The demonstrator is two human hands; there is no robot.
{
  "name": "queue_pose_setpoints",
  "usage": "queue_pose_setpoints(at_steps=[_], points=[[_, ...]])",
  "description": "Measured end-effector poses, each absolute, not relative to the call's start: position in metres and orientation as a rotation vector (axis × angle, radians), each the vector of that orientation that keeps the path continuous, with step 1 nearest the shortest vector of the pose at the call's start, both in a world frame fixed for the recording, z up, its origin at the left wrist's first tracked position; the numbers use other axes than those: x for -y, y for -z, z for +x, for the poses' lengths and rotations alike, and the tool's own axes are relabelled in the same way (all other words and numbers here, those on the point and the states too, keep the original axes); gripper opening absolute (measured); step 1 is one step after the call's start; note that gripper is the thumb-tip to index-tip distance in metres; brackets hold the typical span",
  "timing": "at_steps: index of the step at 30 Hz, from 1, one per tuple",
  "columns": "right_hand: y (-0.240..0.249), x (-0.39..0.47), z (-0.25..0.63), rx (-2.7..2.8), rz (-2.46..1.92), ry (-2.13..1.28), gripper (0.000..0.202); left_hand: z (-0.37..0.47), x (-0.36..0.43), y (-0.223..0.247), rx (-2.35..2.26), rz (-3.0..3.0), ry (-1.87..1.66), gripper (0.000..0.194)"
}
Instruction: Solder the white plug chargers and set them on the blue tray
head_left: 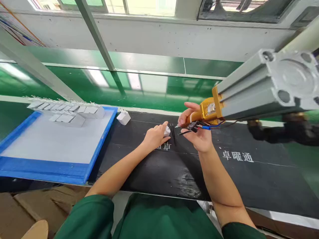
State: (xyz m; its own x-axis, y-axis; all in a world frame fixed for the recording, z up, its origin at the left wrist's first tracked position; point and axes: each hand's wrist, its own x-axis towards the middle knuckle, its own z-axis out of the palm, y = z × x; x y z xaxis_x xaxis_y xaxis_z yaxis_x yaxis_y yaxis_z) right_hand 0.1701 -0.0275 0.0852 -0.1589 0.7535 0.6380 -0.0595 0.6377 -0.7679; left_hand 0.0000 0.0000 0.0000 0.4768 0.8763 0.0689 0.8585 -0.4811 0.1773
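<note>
My left hand (155,136) is closed around a small white block-shaped part (167,131) on the black mat, its end showing past my fingers. My right hand (199,137) grips the narrow orange front end of a bulky tool (208,109) with a grey metal cylinder body. The tool's tip points left toward the white part, apart from it. Dark pieces and a blue wire sit under the tool's head by my right palm. Between my hands lies a pair of thin black tweezers (173,134). Another white block (123,117) stands alone beyond my left hand.
At the left, a blue-edged tray (57,168) with a white base holds rows of white blocks with wires on top. The black mat (159,176) bears white characters. A metal post (96,35) rises behind the bench, near a green surface. Cardboard (37,205) lies below left.
</note>
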Motion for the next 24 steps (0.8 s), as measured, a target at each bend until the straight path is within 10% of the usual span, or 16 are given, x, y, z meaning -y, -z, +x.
queue_pose_setpoints(at_steps=[8, 18, 24], points=[[-0.089, 0.028, 0.169, 1.565, -0.613, -0.779, 0.047, 0.004, -0.004, 0.005, -1.42, 2.381, -0.415, 0.05], [-0.089, 0.027, 0.17, 1.551, -0.567, -0.8, 0.047, -0.026, -0.033, -0.012, -0.867, 0.64, -0.948, 0.032], [-0.089, 0.026, 0.173, 1.561, -0.56, -0.8, 0.044, -0.041, -0.039, -0.005, -1.278, 1.153, -0.983, 0.035]])
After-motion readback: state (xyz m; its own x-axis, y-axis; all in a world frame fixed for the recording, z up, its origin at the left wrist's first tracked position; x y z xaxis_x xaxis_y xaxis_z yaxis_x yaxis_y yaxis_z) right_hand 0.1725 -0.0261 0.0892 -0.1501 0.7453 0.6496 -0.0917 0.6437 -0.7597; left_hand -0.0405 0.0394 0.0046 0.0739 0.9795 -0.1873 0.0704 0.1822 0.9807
